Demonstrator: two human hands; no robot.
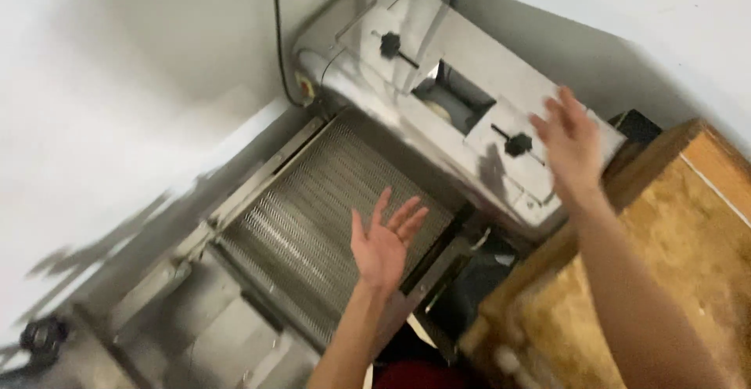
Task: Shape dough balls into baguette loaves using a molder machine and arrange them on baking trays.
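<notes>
Stainless machine housing (438,68) sits far centre against the wall; right hand (571,143), fingers spread, empty, blurred, hovers at its right end by a black knob (517,144). Left hand (385,244), palm up and spread, empty, hangs over the mesh conveyor belt (313,217); wooden block (665,279) lies near right.

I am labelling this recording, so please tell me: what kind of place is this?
Probably a food workshop or small bakery kitchen. A steel machine with black knobs feeds a wire-mesh conveyor belt, and a worn wooden block stands beside it. Both hands, left hand and right hand, are open and empty.
</notes>
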